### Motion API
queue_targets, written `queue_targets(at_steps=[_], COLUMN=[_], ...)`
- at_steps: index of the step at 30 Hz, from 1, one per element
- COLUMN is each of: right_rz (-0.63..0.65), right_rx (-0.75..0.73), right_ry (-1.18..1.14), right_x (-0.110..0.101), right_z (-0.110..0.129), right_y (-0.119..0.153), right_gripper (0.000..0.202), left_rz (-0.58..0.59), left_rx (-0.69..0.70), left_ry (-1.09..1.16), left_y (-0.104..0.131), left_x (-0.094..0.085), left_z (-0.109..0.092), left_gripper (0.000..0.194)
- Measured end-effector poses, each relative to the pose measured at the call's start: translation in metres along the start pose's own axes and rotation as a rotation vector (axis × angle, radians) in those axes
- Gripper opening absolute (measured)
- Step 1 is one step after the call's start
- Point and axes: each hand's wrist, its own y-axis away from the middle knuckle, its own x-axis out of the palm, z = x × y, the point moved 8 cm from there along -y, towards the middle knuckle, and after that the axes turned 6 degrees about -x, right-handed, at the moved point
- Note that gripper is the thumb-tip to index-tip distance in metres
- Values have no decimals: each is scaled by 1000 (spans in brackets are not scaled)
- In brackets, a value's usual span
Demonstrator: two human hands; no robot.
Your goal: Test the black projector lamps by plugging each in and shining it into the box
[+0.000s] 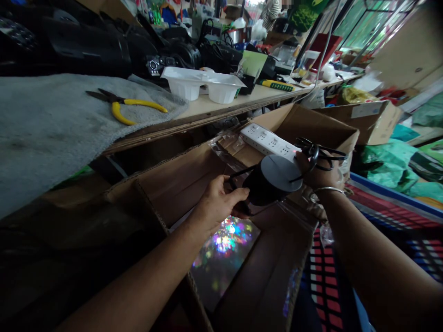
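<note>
My left hand grips a black round projector lamp by its side and bracket, with the thumb against the housing. The lamp is tilted face down over an open cardboard box. Coloured light spots shine on the bottom of the box. My right hand is closed around a coiled black cable at the near end of a white power strip. Its fingertips are partly hidden behind the cable, so the plug itself does not show. The power strip lies across the box on cardboard.
Yellow-handled pliers lie on a grey cloth on the workbench. White plastic trays and a yellow-green cutter are near the bench edge. A red and blue basket stands at the right. Another person is far back.
</note>
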Motion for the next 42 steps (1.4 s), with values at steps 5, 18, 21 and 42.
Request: queue_targets(at_steps=[5,18,21,42], right_rz=[-17,33,25,-5], right_rx=[-7,67,53,65], right_ry=[-31,-40,-67,-97], right_x=[-2,-7,-6,-4], right_z=[1,5,4,-1], right_y=[1,3,3,4], right_gripper=[21,25,24,20], left_rz=[0,9,18,0], left_rx=[22,26,21,9], left_ry=[8,5,4,-13], left_y=[-1,-1,-1,-1], left_x=[-1,0,1,-1], left_z=[-1,0,0,2], left_gripper=[20,21,22,23])
